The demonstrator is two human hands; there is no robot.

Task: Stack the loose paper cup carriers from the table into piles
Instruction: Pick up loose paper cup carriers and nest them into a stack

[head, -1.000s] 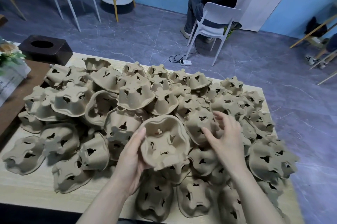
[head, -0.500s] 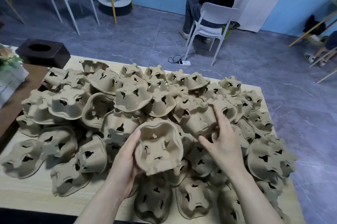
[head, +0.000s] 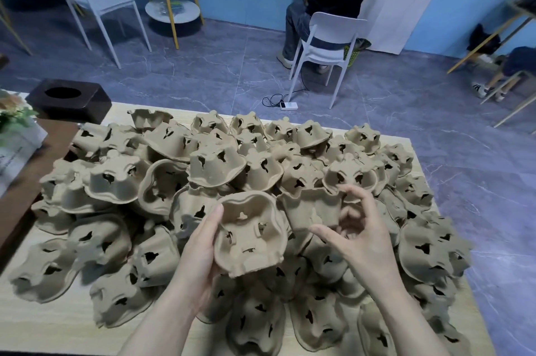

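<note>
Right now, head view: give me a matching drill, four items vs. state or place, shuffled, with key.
Items:
1. left hand
2. right hand
3. dark brown box
4. white chair

States or places:
A. on the floor beyond the table, a person seated on it
B. grips an open-side-up carrier
C. at the table's far left corner, round hole on top
D. fingers curled over the pile beside a second carrier; whether it holds that one is unclear

Pairs: 1-B, 2-D, 3-C, 4-A
</note>
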